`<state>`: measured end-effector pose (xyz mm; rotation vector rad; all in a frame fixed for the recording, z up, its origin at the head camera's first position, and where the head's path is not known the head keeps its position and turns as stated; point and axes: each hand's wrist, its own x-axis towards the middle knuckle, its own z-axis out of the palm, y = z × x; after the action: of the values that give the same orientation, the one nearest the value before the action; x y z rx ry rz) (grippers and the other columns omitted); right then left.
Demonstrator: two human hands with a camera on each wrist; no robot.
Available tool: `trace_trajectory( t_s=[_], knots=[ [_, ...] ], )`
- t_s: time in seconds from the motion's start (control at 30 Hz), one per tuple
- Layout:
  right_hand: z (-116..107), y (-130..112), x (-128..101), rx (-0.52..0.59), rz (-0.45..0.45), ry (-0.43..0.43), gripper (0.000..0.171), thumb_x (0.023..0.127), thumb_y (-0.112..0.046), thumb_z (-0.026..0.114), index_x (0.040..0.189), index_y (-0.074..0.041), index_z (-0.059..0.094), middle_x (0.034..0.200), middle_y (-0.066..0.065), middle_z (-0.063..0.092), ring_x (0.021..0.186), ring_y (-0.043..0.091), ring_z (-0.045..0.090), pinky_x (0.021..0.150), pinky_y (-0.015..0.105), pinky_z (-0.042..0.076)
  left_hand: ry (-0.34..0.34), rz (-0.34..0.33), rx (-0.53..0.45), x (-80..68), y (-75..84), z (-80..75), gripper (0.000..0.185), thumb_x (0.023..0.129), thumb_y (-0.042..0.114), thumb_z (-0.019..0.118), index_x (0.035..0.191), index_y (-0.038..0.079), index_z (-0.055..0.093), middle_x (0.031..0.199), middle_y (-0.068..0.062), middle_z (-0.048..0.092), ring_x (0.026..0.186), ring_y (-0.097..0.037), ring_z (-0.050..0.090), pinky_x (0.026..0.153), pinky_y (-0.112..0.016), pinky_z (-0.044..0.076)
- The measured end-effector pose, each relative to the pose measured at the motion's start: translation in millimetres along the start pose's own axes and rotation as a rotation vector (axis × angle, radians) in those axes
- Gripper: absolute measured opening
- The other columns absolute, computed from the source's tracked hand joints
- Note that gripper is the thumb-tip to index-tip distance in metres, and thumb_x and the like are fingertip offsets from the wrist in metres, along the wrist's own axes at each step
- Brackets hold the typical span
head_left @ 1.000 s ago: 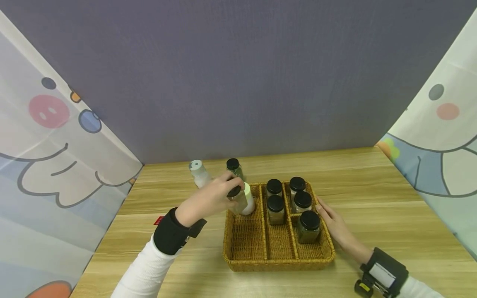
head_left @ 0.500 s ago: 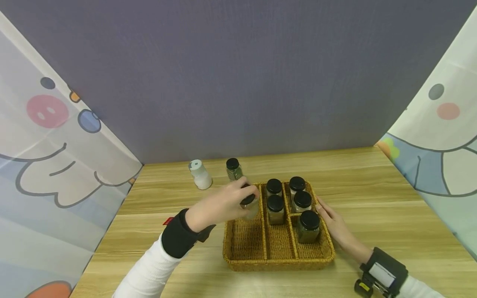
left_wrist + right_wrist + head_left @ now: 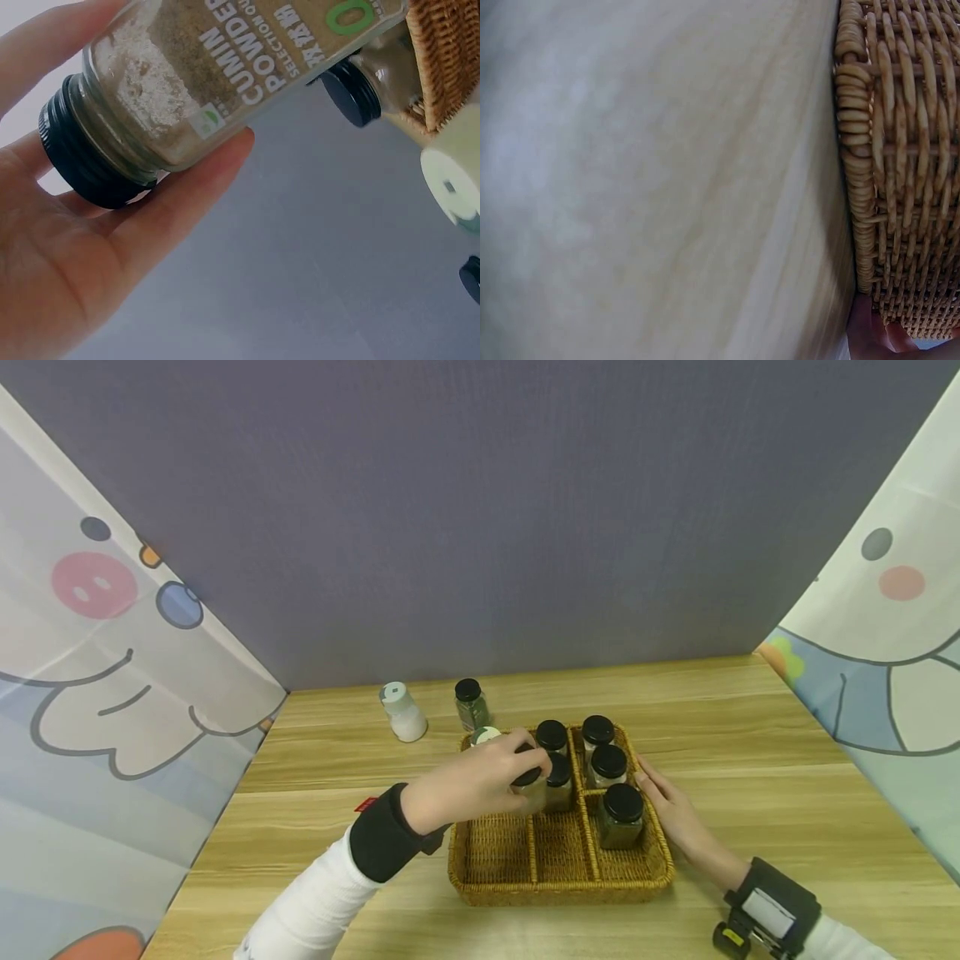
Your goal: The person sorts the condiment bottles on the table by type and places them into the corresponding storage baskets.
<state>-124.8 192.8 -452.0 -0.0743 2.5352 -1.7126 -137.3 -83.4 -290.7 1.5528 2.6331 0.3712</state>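
My left hand (image 3: 468, 785) holds a cumin powder jar (image 3: 172, 82) with a black lid between thumb and fingers. The jar is over the middle compartment of the wicker basket (image 3: 562, 888), in front of a black-lidded jar (image 3: 558, 789). Another black-lidded jar (image 3: 551, 735) stands behind that one. A pale-capped bottle (image 3: 486, 735) in the left compartment is partly hidden by my left hand. On the basket's right outer wall rest the fingers of my right hand (image 3: 675, 814), extended along it. Its fingertips (image 3: 900, 339) show low in the right wrist view.
Several black-lidded jars (image 3: 622, 818) stand in the basket's right compartments. Behind the basket, on the wooden table (image 3: 750, 752), are a jar of green herbs (image 3: 472, 706) and a white bottle (image 3: 405, 714). A grey panel (image 3: 480, 527) rises at the table's back.
My left hand has carried the cumin jar rightward, from above the pale-capped bottle in the left compartment to the middle compartment. The right hand stays at the basket's side.
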Motion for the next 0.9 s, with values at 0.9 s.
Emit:
trace_trajectory(
  t_s=[0.9],
  knots=[
    [-0.4,-0.3,0.0,0.000,0.005,-0.002,0.059,0.095,-0.038,0.033,0.140,-0.003,0.019,0.143,0.024,0.014,0.128,0.044,0.010,0.101,0.060,0.011,-0.129,0.032,0.145,24.5,16.2,27.4,0.031,0.080,0.022,0.066,0.108,0.021,0.054,0.110,-0.005,0.048,0.081,-0.015,0.055,0.064,-0.013,0.044]
  ],
)
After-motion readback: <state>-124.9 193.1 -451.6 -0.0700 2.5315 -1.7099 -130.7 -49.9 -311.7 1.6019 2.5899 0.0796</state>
